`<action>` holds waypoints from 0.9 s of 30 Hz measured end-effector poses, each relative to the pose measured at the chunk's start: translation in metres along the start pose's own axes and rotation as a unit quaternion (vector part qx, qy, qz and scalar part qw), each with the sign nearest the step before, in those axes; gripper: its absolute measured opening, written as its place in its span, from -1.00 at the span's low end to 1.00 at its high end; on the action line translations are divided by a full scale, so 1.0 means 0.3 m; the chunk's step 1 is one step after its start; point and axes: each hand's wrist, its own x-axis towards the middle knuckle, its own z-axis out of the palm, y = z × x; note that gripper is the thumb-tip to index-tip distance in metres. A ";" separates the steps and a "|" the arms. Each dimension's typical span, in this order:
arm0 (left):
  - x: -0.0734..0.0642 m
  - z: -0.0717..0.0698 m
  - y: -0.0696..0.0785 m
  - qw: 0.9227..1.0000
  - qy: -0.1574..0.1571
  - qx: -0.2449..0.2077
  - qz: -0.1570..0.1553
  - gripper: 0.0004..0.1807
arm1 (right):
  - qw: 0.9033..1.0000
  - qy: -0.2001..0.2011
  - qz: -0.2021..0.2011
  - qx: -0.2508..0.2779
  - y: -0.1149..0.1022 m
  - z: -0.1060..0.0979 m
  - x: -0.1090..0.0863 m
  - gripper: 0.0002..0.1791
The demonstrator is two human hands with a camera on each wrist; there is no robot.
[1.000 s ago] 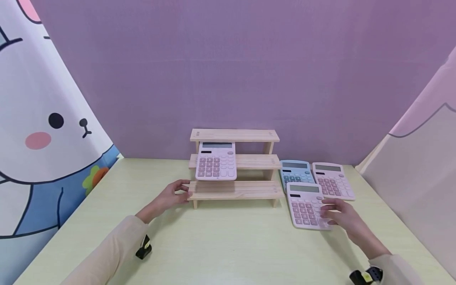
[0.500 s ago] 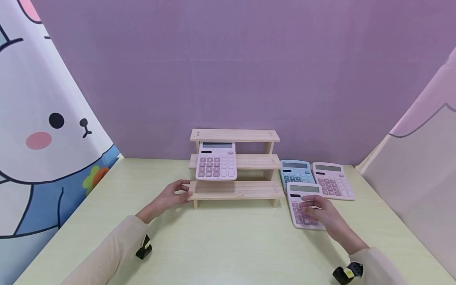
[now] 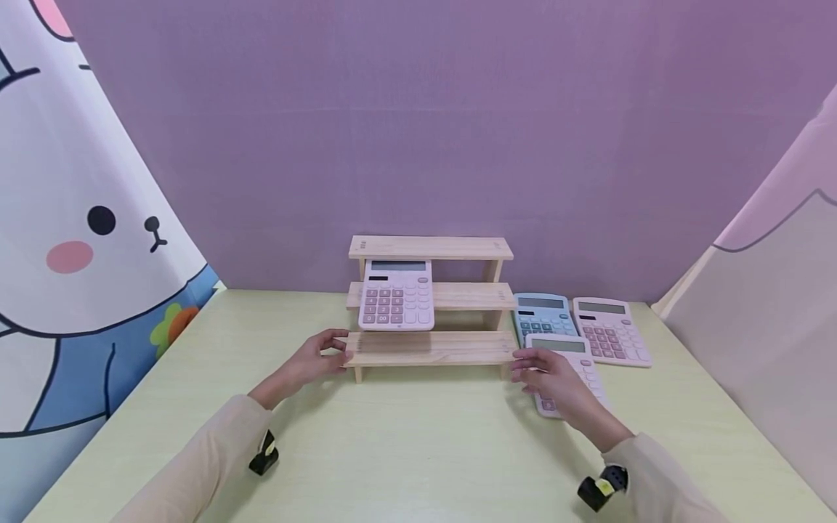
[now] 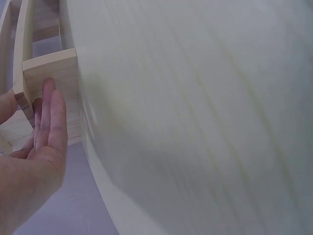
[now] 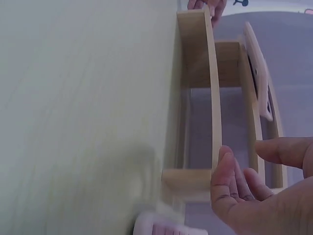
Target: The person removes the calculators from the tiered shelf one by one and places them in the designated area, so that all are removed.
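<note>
A three-tier wooden display stand (image 3: 431, 350) sits mid-table in the head view, with a pink calculator (image 3: 396, 296) leaning on its upper tiers at the left. My left hand (image 3: 312, 365) holds the left end of the bottom tier; in the left wrist view its thumb is over the board and its fingers (image 4: 57, 115) are below, beside the leg. At the stand's right end is my right hand (image 3: 559, 383), fingertips by the bottom board's edge. The right wrist view has its thumb (image 5: 281, 151) spread from the fingers. Below that hand lies a second pink calculator (image 3: 556, 346), partly covered.
Behind the covered calculator lie a blue calculator (image 3: 541, 305) and another pink calculator (image 3: 615, 334), close to the stand's right side. The pale table (image 3: 418, 450) meets a purple backdrop (image 3: 418, 131) just behind the stand. A cartoon-printed cloth (image 3: 98, 305) borders the left side.
My right hand has moved left across the near pink calculator to the stand's right end. My left hand, the stand and the calculators have stayed in place.
</note>
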 end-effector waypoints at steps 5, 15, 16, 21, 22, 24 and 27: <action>0.003 -0.002 -0.004 1.000 0.000 0.000 0.000 -0.37 | 1.000 -0.001 -0.006 0.023 -0.017 0.056 0.030 -0.56; 0.010 -0.005 -0.009 1.000 -0.003 0.000 0.000 -0.37 | 0.998 -0.018 -0.012 0.066 -0.068 0.160 0.086 -0.56; 0.010 -0.005 -0.010 1.000 -0.003 -0.001 0.000 -0.37 | 0.997 -0.016 -0.009 0.069 -0.074 0.170 0.093 -0.56; 0.009 -0.003 -0.009 1.000 0.000 -0.003 -0.002 -0.38 | 0.996 -0.011 -0.007 0.087 -0.099 0.216 0.124 -0.56; 0.009 -0.003 -0.009 1.000 0.001 -0.003 -0.003 -0.38 | 0.995 -0.013 -0.010 0.094 -0.104 0.224 0.129 -0.56; 0.009 -0.002 -0.009 1.000 0.001 -0.003 -0.002 -0.38 | 0.994 -0.016 -0.019 0.111 -0.111 0.240 0.139 -0.55; 0.011 -0.002 -0.011 1.000 0.003 -0.003 -0.002 -0.39 | 0.991 -0.016 -0.027 0.130 -0.120 0.264 0.155 -0.54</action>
